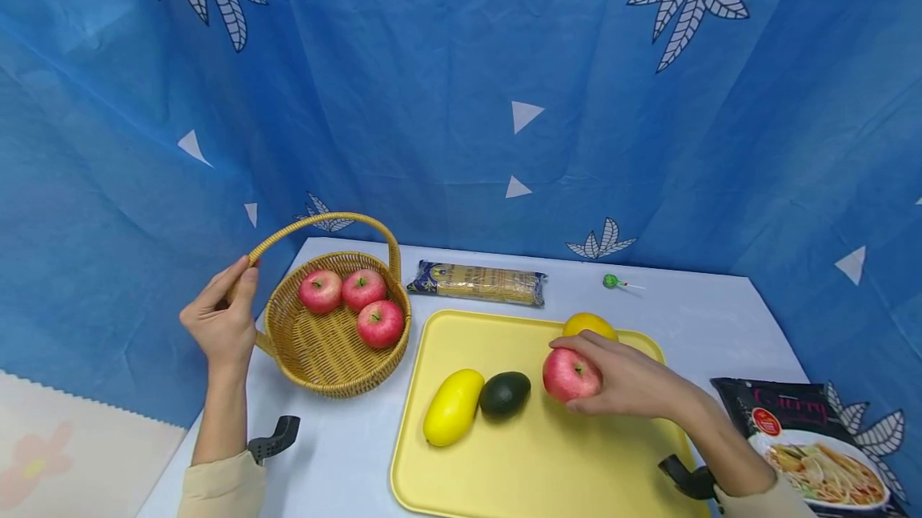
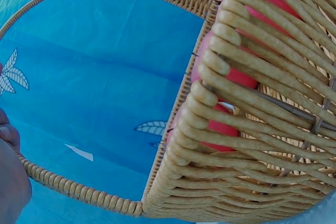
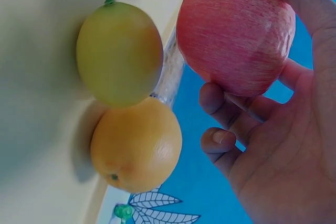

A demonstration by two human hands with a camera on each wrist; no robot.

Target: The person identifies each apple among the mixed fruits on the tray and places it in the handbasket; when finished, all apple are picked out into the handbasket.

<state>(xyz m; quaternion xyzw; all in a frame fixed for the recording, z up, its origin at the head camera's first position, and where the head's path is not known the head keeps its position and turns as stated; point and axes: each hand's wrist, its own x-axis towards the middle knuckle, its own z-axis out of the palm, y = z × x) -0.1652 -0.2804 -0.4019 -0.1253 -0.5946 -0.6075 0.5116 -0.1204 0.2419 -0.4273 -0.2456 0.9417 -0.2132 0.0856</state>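
Observation:
My left hand (image 1: 225, 318) grips the arched handle (image 1: 324, 219) of a wicker basket (image 1: 334, 354), which stands on the table's left side. Three red apples (image 1: 363, 289) sit inside it, partly visible through the weave in the left wrist view. Over a yellow tray (image 1: 504, 470), my right hand (image 1: 630, 378) holds another red apple (image 1: 571, 375) between thumb and fingers. On the tray lie an oblong yellow fruit (image 1: 454, 407) and a dark green avocado (image 1: 505, 395). The right wrist view shows a greenish-yellow fruit (image 3: 119, 53) beside an orange (image 3: 136, 144); the hand partly hides this area in the head view.
A long clear packet of noodles (image 1: 479, 283) lies behind the tray. Farther right is a green lollipop (image 1: 611, 281). A black curry noodle packet (image 1: 807, 446) lies at the right edge, near my right forearm. Blue cloth (image 1: 446, 86) hangs behind the table.

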